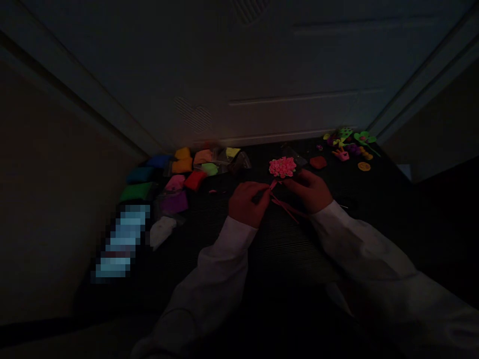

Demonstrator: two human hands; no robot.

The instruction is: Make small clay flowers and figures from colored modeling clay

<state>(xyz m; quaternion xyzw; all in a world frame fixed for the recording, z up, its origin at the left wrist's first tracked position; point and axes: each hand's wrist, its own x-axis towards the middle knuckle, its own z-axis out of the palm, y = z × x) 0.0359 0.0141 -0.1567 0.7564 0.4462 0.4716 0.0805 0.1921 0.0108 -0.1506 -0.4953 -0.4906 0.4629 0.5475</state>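
Note:
A clay bouquet of small pink roses with green edges [282, 167] lies on the dark table, just beyond my fingertips. Below it a thin pink ribbon [286, 205] forms a loop and trails toward me. My left hand [247, 202] pinches the ribbon near the loop, thumb against forefinger. From the right, my right hand [312, 192] reaches to the bouquet's lower edge with its fingers bent together; dim light hides what lies between them. A dark red lump [318, 162] sits just past that hand.
Bagged clay packs in several colours, among them a red one [195, 180] and a purple one [175, 202], cover the table's left side. A lit, blurred screen [123, 242] is at the near left. Small clay flowers [342, 149] and a yellow disc [364, 166] lie far right. A pale panel [239, 75] stands behind.

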